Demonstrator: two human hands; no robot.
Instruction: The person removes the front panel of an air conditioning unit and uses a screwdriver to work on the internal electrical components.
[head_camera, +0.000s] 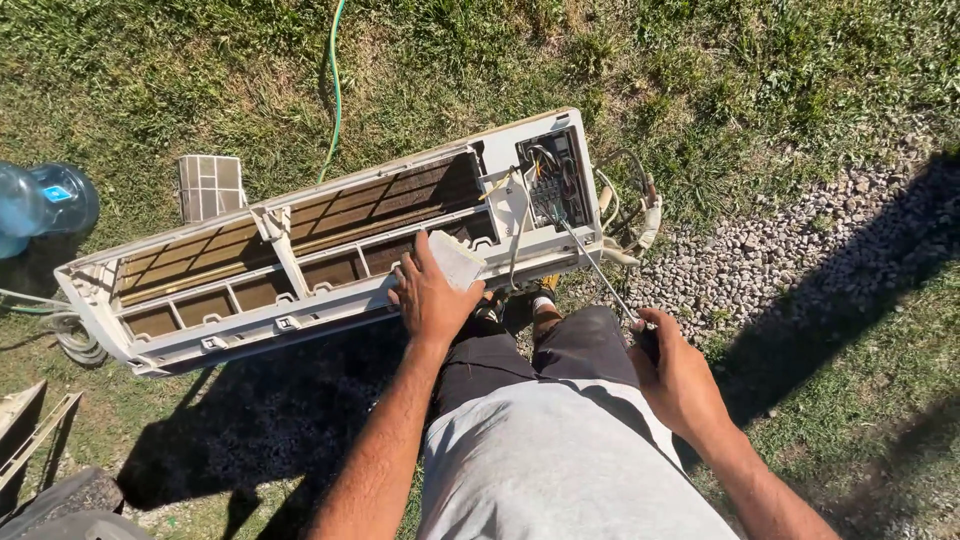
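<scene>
On grass lies an opened air conditioner indoor unit (300, 250). Left hand (432, 298) fingers clamp a white cover (457, 258) at its front; right hand (675, 375) fingers grip a long screwdriver (597, 267) in its wiring box. Keeping the shaft straight seems wise.

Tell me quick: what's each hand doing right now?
Left hand: closed on a small white plastic cover piece at the white air-conditioner indoor unit.
Right hand: closed on a long thin metal screwdriver.

We cannot see the screwdriver (600, 272) handle, buried in the right hand (678, 378). Water jug (40, 205) at far left is cut by the edge.
</scene>
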